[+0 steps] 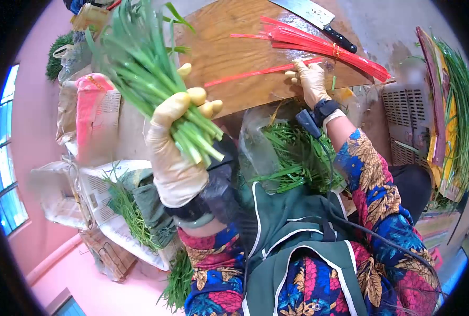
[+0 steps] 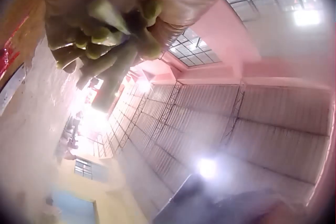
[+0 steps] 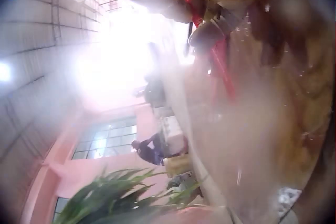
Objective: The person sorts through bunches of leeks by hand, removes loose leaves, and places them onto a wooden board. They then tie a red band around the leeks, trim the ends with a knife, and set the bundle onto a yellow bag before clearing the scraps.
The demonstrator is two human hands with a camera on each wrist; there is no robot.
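Note:
In the head view my gloved left hand [image 1: 179, 124] grips a bunch of green stalks [image 1: 139, 63], long and chive-like, raised over the left side of the wooden board [image 1: 218, 31]. The cut stem ends [image 2: 97, 40] stick out below the fist in the left wrist view. My gloved right hand [image 1: 312, 81] is low over the board's near right part, pinching one end of a red plastic strip [image 1: 250, 75]. That strip lies across the board towards the left. Beside this hand is a tied bundle of red strips [image 1: 318, 45].
Behind the bundle lies a cleaver [image 1: 318, 18]. A clear bag with loose green cuttings [image 1: 297, 158] sits below the board's near edge. Crates [image 1: 100, 110] and more greens [image 1: 134, 210] stand left; a crate [image 1: 407, 121] and long greens [image 1: 458, 105] stand right.

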